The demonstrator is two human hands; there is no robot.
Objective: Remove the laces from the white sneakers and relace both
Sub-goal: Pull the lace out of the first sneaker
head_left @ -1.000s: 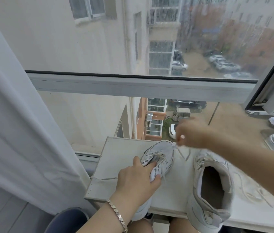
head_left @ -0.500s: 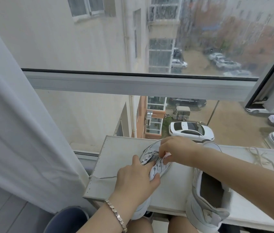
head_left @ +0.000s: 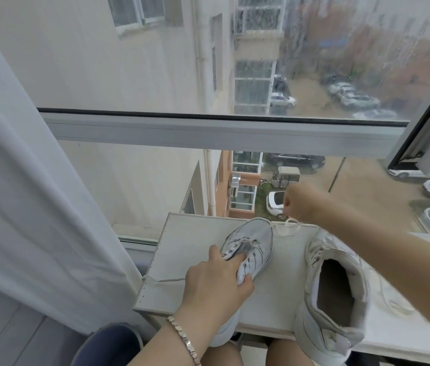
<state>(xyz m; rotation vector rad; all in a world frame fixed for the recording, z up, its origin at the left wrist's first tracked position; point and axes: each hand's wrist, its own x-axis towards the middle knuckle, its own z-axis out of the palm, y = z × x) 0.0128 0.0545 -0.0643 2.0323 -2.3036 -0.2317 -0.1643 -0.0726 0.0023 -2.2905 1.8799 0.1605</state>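
Looking down from the head camera, I see the window [head_left: 208, 133] across the far side, with a pale curtain [head_left: 37, 180] hanging at the left. Below the window frame sits the white worktop [head_left: 190, 247], and both white sneakers lie on it. The right sneaker [head_left: 311, 328] is nearest me, its heel overhanging the near edge and its opening facing up. The left sneaker [head_left: 258, 239] lies beside it, toe toward the glass. My left grip [head_left: 214, 283] holds that shoe at the tongue, thumb on one side and fingers curled over the other. My right grip [head_left: 303, 204] is raised above the toe, pinching a lace [head_left: 291, 225] that loops just below it, as far as the blur lets me judge. A loose strand [head_left: 163, 280] trails left across the worktop. A bracelet [head_left: 185, 336] circles the left wrist.
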